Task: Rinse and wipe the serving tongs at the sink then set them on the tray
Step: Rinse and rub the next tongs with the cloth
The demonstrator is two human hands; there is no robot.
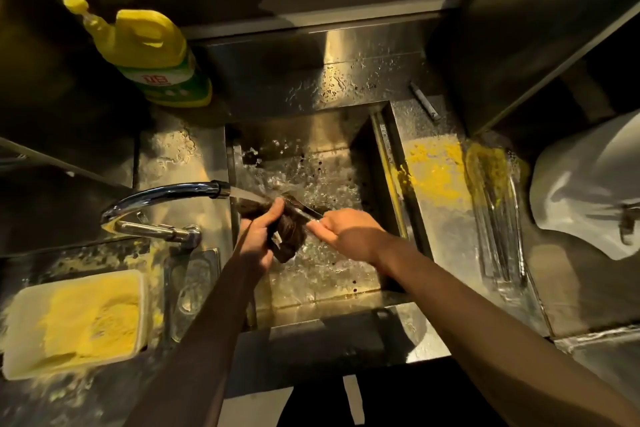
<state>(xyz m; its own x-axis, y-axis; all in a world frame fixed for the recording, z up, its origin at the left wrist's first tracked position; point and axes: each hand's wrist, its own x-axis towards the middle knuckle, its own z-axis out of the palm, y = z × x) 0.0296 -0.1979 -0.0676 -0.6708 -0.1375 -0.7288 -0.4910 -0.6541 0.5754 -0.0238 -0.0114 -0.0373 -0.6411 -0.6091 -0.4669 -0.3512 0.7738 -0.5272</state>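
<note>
Steel tongs (306,211) in the middle of the frame, held over the sink (301,128), right under the water (247,195) from the tap (162,192). Partly wrapped in a dark cloth (291,234). Cloth and tongs gripped by the left hand (258,236), thumb on top. Bare end of the tongs pinched by the right hand (349,230). Both arms reaching up from the bottom of the frame.

Wet drops all over the sink floor and the steel around it. Tap on the left, spout curving toward the middle. Yellow bottle (152,52) at the upper left, standing up behind the tap. White tub (24,308) at the lower left, with yellow powder (97,319) in it. More yellow in a smear (433,166) just right of the sink. Shiny tray (498,246) at the right, beside that smear, yellow at its top end; hard to tell what lies in it. Small grey stick (424,101) above the tray, on the wet steel.
</note>
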